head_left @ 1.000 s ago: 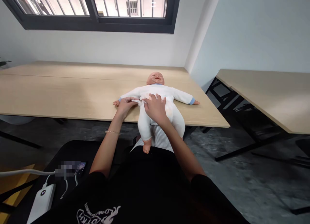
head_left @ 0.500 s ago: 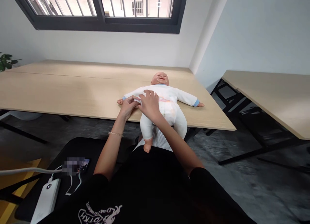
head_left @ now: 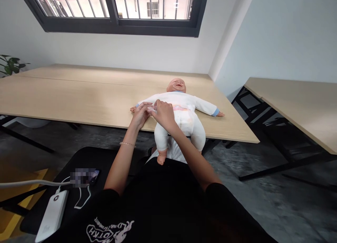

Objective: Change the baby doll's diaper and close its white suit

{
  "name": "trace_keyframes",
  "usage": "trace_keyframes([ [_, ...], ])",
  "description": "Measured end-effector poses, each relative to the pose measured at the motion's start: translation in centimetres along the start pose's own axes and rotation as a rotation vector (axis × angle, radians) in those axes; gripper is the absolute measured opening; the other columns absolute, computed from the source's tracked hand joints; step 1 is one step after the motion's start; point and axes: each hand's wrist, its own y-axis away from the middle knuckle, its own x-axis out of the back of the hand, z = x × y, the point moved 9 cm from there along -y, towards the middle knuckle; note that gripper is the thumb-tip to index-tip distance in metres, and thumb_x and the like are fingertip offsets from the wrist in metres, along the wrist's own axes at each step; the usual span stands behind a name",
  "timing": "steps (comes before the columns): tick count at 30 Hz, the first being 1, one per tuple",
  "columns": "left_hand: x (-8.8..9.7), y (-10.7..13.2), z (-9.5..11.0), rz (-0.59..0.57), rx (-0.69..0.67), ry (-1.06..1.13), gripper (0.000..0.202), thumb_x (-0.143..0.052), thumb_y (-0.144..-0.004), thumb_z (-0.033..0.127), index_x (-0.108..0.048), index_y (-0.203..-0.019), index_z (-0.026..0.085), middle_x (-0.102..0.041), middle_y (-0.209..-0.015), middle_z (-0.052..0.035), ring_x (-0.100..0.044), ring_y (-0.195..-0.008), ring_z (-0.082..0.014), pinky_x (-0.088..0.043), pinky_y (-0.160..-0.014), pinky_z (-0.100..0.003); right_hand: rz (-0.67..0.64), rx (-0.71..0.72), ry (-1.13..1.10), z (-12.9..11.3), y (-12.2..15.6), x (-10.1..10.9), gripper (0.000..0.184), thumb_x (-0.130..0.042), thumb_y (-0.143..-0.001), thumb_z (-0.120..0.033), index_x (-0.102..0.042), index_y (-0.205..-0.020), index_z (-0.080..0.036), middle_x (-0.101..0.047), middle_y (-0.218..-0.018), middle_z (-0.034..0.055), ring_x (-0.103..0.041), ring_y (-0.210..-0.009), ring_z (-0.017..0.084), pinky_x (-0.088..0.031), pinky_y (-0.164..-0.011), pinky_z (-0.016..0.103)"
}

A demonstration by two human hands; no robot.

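A baby doll (head_left: 181, 97) in a white top with blue cuffs lies on its back, its legs hanging over the table's front edge toward me. Round its hips sits a white diaper (head_left: 187, 117) with a coloured band at the waist. At the hip on the left of the view, my left hand (head_left: 143, 113) and my right hand (head_left: 164, 114) meet, fingertips bent together. Between them shows a small whitish piece of the diaper's side, pinched by both hands. My fingers partly cover this spot and the doll's waist.
The wooden table (head_left: 79, 95) runs along the wall under a barred window. Another table (head_left: 297, 106) stands to the right. On a black chair (head_left: 86, 159) at the lower left lie a white power bank (head_left: 52, 213), a phone (head_left: 94, 178) and cables. A plant (head_left: 12, 65) is far left.
The whole view has shifted slightly, moving the scene a little to the right. My hands stay at the same hip, their fingers slightly shifted and drawn closer together. The doll lies as before.
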Motion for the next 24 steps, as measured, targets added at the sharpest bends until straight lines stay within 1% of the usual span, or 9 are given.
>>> trace_keyframes([
  [3,0.0,0.0,-0.2,-0.011,0.017,0.006,0.016,-0.074,-0.071,0.021,-0.068,-0.084,0.016,-0.067,-0.076,-0.0005,-0.062,-0.068,-0.0118,-0.051,-0.068,-0.023,0.010,-0.015,-0.038,0.3,-0.1,-0.1,0.026,-0.050,-0.108,-0.027,-0.062,-0.124,-0.010,-0.076,-0.114,0.0127,-0.068,-0.112,0.029,-0.043,-0.100,0.039],
  [6,0.1,-0.1,-0.2,-0.017,-0.014,-0.016,0.022,-0.083,-0.069,0.023,-0.069,-0.084,0.015,-0.068,-0.076,-0.0006,-0.061,-0.067,-0.0112,-0.049,-0.065,-0.023,0.016,-0.026,-0.078,0.6,0.0,0.0,0.026,-0.045,-0.107,-0.020,-0.061,-0.127,-0.012,-0.077,-0.110,0.0113,-0.071,-0.108,0.027,-0.044,-0.100,0.037],
  [9,-0.1,-0.1,-0.1,-0.040,-0.046,-0.010,0.036,-0.088,-0.074,0.044,-0.071,-0.083,0.014,-0.067,-0.074,-0.0023,-0.061,-0.068,-0.0117,-0.049,-0.066,-0.023,0.041,-0.045,-0.114,1.0,0.0,0.2,0.031,-0.044,-0.104,-0.014,-0.058,-0.132,-0.012,-0.077,-0.111,0.0114,-0.071,-0.109,0.027,-0.045,-0.098,0.036],
  [11,-0.2,-0.1,0.1,-0.049,-0.067,0.000,0.044,-0.091,-0.070,0.051,-0.071,-0.081,0.013,-0.066,-0.072,-0.0017,-0.060,-0.067,-0.0111,-0.048,-0.066,-0.022,0.054,-0.068,-0.168,1.4,-0.1,0.1,0.033,-0.045,-0.102,-0.011,-0.056,-0.133,-0.012,-0.078,-0.110,0.0109,-0.071,-0.109,0.027,-0.046,-0.098,0.037],
  [12,-0.3,-0.1,0.1,-0.063,-0.071,-0.010,0.045,-0.095,-0.065,0.050,-0.072,-0.081,0.014,-0.065,-0.071,-0.0008,-0.059,-0.067,-0.0103,-0.048,-0.066,-0.022,0.059,-0.081,-0.204,1.5,-0.2,0.1,0.032,-0.046,-0.101,-0.011,-0.055,-0.132,-0.012,-0.078,-0.109,0.0105,-0.071,-0.109,0.027,-0.047,-0.097,0.036],
  [14,-0.7,0.0,0.0,-0.114,-0.070,-0.055,0.048,-0.101,-0.056,0.039,-0.073,-0.085,0.014,-0.064,-0.070,0.0010,-0.057,-0.065,-0.0088,-0.045,-0.064,-0.020,0.074,-0.114,-0.273,2.0,-0.3,0.0,0.031,-0.047,-0.100,-0.011,-0.055,-0.129,-0.013,-0.078,-0.108,0.0099,-0.072,-0.107,0.027,-0.049,-0.094,0.035],
  [16,-1.1,0.1,-0.2,-0.161,-0.068,-0.099,0.050,-0.102,-0.052,0.032,-0.074,-0.090,0.015,-0.064,-0.070,0.0020,-0.055,-0.064,-0.0082,-0.043,-0.063,-0.019,0.093,-0.138,-0.324,2.3,-0.3,-0.1,0.029,-0.048,-0.098,-0.012,-0.055,-0.126,-0.015,-0.078,-0.107,0.0093,-0.072,-0.106,0.026,-0.050,-0.091,0.034],
  [20,-1.0,0.1,-0.1,-0.140,-0.117,-0.162,0.042,-0.097,-0.060,0.033,-0.074,-0.091,0.015,-0.064,-0.073,0.0006,-0.056,-0.068,-0.0103,-0.045,-0.067,-0.020,0.105,-0.144,-0.373,2.4,-0.3,-0.2,0.025,-0.048,-0.098,-0.013,-0.055,-0.122,-0.018,-0.078,-0.107,0.0076,-0.073,-0.103,0.023,-0.050,-0.090,0.033],
  [24,-0.9,0.0,0.0,-0.101,-0.174,-0.281,0.023,-0.087,-0.072,0.029,-0.072,-0.082,0.014,-0.065,-0.077,-0.0023,-0.056,-0.073,-0.0120,-0.043,-0.070,-0.022,0.097,-0.150,-0.362,2.5,-0.3,-0.2,0.023,-0.048,-0.102,-0.017,-0.054,-0.124,-0.018,-0.077,-0.109,0.0071,-0.072,-0.104,0.023,-0.050,-0.089,0.033],
])
